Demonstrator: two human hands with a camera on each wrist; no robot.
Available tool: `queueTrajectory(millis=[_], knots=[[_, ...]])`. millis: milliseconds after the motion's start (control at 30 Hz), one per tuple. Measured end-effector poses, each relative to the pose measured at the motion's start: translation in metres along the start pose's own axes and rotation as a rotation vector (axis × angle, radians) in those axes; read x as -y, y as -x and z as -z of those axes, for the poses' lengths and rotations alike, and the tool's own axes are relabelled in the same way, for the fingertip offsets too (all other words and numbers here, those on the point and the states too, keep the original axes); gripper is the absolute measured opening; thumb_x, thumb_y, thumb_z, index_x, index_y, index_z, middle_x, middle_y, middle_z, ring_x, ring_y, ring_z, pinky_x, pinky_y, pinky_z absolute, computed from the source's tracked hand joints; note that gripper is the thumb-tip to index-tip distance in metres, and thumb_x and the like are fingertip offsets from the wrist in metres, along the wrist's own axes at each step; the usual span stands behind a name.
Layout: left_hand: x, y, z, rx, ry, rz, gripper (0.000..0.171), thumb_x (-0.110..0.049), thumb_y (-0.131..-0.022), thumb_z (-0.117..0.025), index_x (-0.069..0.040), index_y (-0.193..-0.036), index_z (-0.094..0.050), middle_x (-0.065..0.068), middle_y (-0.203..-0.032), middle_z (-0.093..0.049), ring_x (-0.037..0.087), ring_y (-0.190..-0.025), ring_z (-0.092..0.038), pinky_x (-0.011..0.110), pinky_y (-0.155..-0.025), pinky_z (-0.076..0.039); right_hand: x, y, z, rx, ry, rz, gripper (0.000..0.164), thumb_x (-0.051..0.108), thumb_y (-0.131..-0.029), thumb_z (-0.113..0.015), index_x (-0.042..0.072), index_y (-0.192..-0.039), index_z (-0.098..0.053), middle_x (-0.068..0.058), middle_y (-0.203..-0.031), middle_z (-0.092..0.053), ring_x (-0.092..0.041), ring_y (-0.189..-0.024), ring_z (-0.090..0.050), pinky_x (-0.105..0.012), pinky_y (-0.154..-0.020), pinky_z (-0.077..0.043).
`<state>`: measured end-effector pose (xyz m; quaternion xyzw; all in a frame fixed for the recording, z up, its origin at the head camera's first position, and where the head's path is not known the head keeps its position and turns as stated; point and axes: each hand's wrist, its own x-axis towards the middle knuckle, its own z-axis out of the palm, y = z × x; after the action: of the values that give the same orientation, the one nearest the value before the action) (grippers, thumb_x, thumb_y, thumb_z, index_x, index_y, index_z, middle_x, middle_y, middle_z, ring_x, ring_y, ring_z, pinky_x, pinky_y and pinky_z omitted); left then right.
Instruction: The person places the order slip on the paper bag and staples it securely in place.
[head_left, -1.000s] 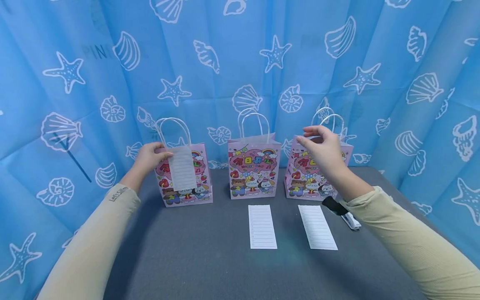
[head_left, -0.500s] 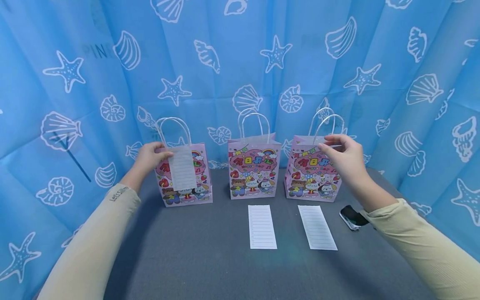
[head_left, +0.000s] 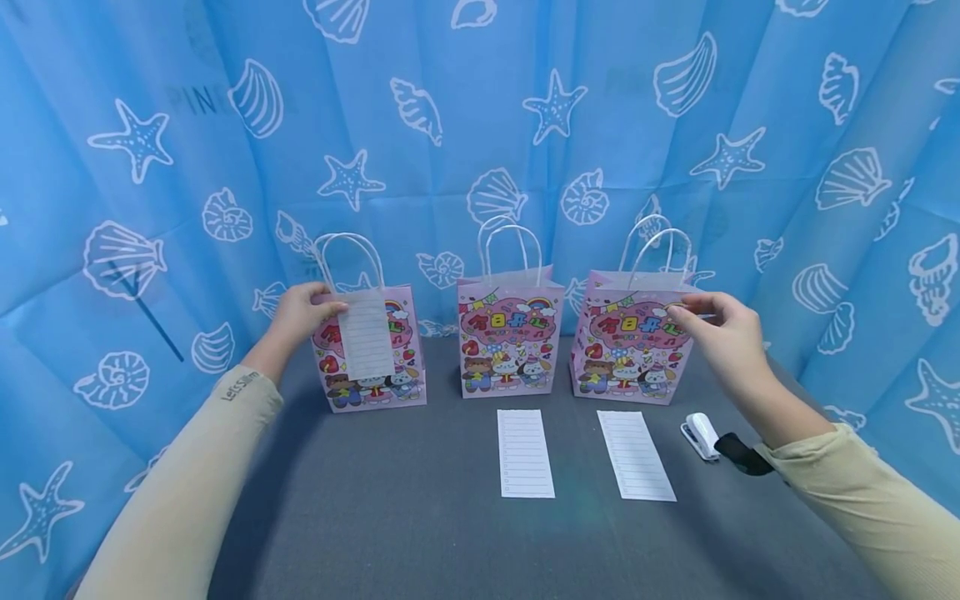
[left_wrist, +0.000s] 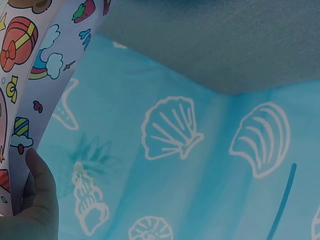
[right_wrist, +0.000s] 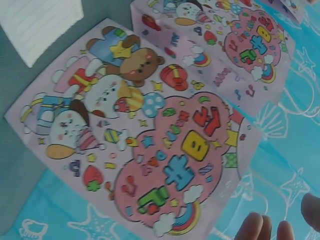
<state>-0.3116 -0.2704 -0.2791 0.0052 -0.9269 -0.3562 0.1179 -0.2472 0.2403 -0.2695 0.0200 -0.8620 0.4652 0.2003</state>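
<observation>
My left hand (head_left: 302,315) pinches the top of a lined paper slip (head_left: 366,337) against the front of the left pink gift bag (head_left: 408,387). In the left wrist view, the fingers (left_wrist: 41,192) lie along the bag's side; the slip is out of sight there. My right hand (head_left: 723,333) hovers by the upper right edge of the right gift bag (head_left: 622,350), holding nothing visible. Its thumb and fingertips (right_wrist: 252,227) are apart in the right wrist view. Between them stands the middle gift bag (head_left: 506,350). All three bags have white handles and cartoon animals.
Two lined paper slips, a middle one (head_left: 525,454) and a right one (head_left: 636,456), lie flat on the grey table (head_left: 420,517). A small white stapler (head_left: 701,436) sits right of them. A blue shell-patterned curtain (head_left: 450,125) hangs behind the bags.
My right hand has moved right and down, from in front of the right bag to its right edge, uncovering the stapler. The left hand keeps the slip in place.
</observation>
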Motion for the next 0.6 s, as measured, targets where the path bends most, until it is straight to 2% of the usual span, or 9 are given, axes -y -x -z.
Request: queueTrajectory(millis=[167,400,600], knots=[[-0.001,0.001,0.0,-0.001,0.004,-0.005,0.038,-0.025,-0.097,-0.063,0.007,-0.117,-0.059,0.025,-0.108,-0.062,0.032,-0.091,-0.057,0.039,-0.076,-0.045,-0.012,0.001,0.005,0.002,0.025,-0.041,0.05,0.035,-0.099,-0.054,-0.007,-0.126,-0.052,-0.013,-0.112,-0.051,-0.014,-0.094,-0.045,-0.022,-0.073,-0.04],[-0.001,0.0,0.0,-0.002,0.017,-0.01,0.037,-0.025,-0.097,-0.063,0.007,-0.116,-0.059,0.025,-0.107,-0.062,0.032,-0.091,-0.058,0.04,-0.076,-0.046,-0.03,0.004,0.011,0.048,0.051,-0.109,0.055,0.037,-0.1,-0.052,-0.009,-0.13,-0.049,-0.018,-0.115,-0.05,-0.015,-0.095,-0.046,-0.024,-0.072,-0.04],[-0.002,0.001,0.0,-0.003,0.017,-0.005,0.037,-0.024,-0.097,-0.063,0.007,-0.116,-0.059,0.025,-0.107,-0.062,0.032,-0.091,-0.059,0.039,-0.075,-0.046,-0.045,0.007,0.014,0.081,0.059,-0.17,0.059,0.038,-0.101,-0.049,-0.011,-0.133,-0.045,-0.023,-0.118,-0.049,-0.022,-0.098,-0.048,-0.029,-0.075,-0.041]])
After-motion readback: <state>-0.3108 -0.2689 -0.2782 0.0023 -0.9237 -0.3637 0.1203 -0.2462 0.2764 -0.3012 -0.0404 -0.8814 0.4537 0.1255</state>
